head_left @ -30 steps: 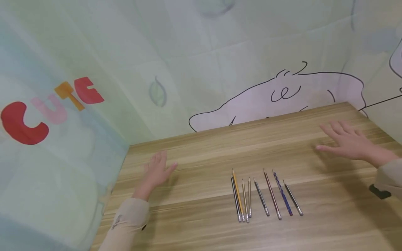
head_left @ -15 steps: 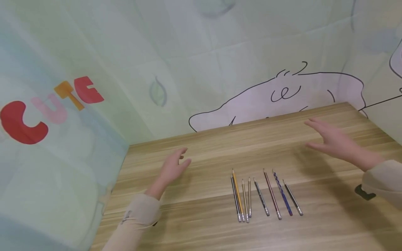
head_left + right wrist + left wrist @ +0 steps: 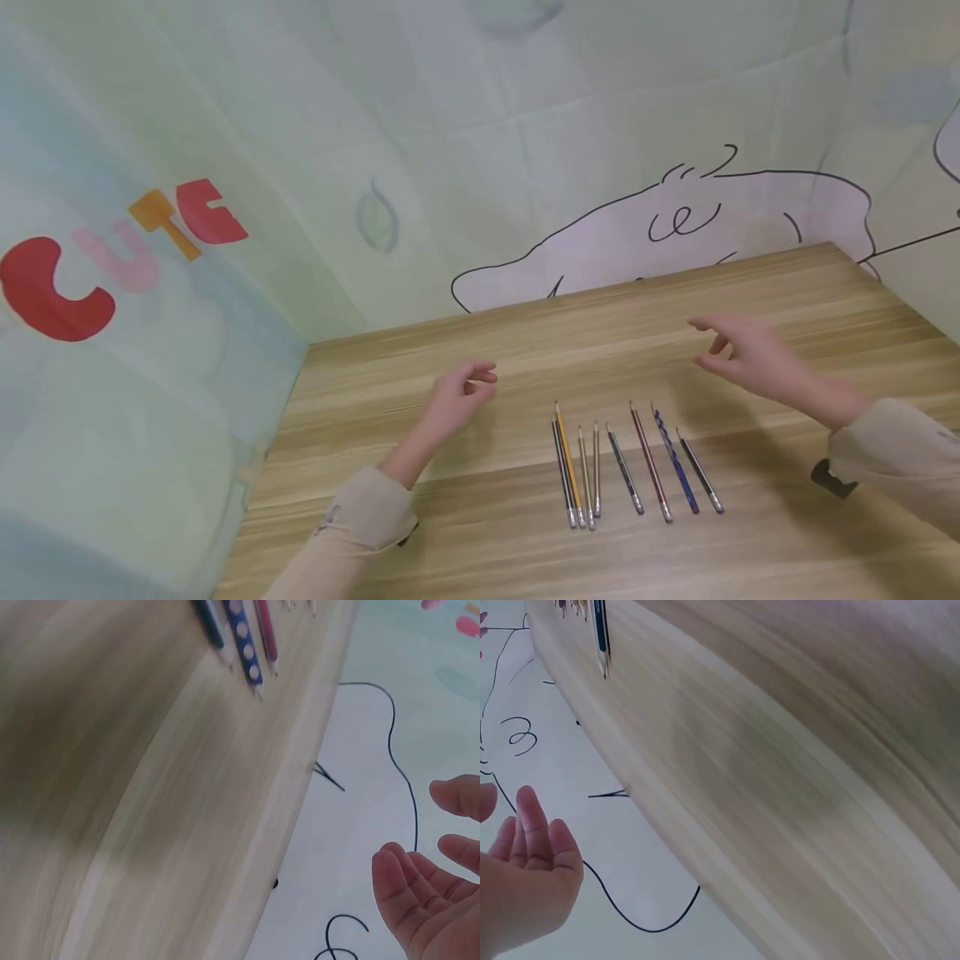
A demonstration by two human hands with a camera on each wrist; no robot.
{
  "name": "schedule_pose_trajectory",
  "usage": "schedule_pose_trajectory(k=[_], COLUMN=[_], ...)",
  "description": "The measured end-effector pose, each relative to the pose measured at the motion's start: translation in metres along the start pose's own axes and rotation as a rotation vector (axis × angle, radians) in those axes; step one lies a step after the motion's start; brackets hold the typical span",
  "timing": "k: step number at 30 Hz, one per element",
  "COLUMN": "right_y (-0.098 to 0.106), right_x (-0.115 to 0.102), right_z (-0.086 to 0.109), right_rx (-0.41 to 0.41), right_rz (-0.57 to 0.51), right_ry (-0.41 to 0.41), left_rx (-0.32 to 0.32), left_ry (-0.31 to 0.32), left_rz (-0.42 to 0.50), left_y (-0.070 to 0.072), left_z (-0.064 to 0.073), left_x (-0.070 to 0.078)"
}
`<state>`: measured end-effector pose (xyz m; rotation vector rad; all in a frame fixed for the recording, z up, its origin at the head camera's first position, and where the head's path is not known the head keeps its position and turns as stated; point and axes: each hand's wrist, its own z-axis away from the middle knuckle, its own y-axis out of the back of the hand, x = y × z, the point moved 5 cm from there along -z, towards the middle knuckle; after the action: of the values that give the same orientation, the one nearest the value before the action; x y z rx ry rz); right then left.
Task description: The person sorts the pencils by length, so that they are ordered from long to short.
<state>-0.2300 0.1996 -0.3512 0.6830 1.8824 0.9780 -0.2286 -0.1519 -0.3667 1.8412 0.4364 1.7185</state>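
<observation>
Several pencils lie in a loose row on the wooden table (image 3: 465, 533), their points toward the wall. From left to right come a black pencil (image 3: 562, 475), a yellow pencil (image 3: 570, 467), two gold ones, a dark green pencil (image 3: 625, 468), a dark red pencil (image 3: 651, 462), a blue pencil (image 3: 675, 458) with pale spots in the right wrist view, and a dark pencil (image 3: 700, 472). My left hand (image 3: 453, 400) hovers left of the row, fingers loosely bent around nothing. Beyond the row's right end, my right hand (image 3: 750, 354) is also raised and holds nothing, thumb apart from fingers.
Behind the table hangs a pale printed backdrop (image 3: 600, 108) with a line-drawn figure at the table's far edge. Colored letters (image 3: 56, 292) spelling CUTE show on its left side. Both forearms wear light sleeves (image 3: 367, 517), and a dark strap shows under the right one.
Both hands have moved inward, toward the pencils, from spread positions at either side. Their fingers have gone from splayed to loosely bent. The pencils lie as before.
</observation>
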Motion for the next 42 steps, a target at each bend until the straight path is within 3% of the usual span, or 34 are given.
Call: schedule_pose_trajectory(k=[4,11,19,25,34,42], right_y=[-0.006,-0.023,-0.039,-0.048,-0.063,-0.079], right_x=[-0.006,-0.010,-0.017,-0.019,-0.023,-0.024], right_z=[0.000,0.004,0.009,0.011,0.015,0.019], right_rx=[-0.032,-0.129,-0.192,-0.218,-0.247,-0.316], right_rz=[-0.099,-0.233,-0.388,-0.436,-0.513,-0.587], right_ry=[-0.055,-0.166,-0.190,-0.212,-0.195,-0.246], left_rx=[-0.023,-0.125,-0.186,-0.230,-0.254,-0.244], left_ry=[0.005,0.015,0.005,0.006,-0.007,0.026], left_rz=[0.050,0.084,0.085,0.053,0.064,0.061], left_y=[-0.011,-0.034,-0.056,-0.068,-0.087,-0.100], left_z=[-0.001,0.001,0.005,0.007,0.005,0.011], left_x=[0.001,-0.003,-0.003,-0.002,-0.007,-0.007])
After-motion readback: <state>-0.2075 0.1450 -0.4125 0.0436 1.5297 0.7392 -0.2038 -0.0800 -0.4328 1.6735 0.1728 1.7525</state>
